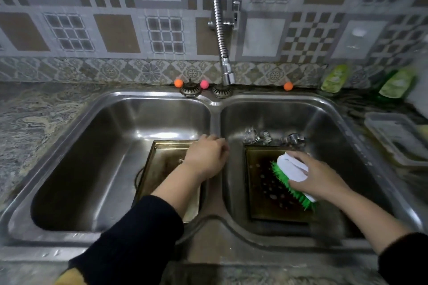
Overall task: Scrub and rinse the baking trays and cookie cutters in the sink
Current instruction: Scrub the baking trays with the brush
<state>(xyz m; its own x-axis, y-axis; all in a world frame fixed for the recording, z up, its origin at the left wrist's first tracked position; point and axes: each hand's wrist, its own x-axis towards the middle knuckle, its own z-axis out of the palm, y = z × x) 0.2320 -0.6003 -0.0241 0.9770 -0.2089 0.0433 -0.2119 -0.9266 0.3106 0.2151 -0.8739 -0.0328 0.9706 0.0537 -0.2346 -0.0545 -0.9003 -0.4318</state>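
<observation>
A steel double sink fills the view. In the right basin lies a dark, stained baking tray. My right hand grips a white brush with green bristles, bristles down on that tray. Several metal cookie cutters sit just behind the tray. In the left basin a second, golden baking tray leans against the divider. My left hand rests with curled fingers on the divider above that tray's right edge; whether it holds the tray is hidden.
The flexible tap spout hangs over the divider with no water running. Two green soap bottles stand at the back right. A clear plastic container sits on the right counter. Two drain plugs and small coloured balls line the back rim.
</observation>
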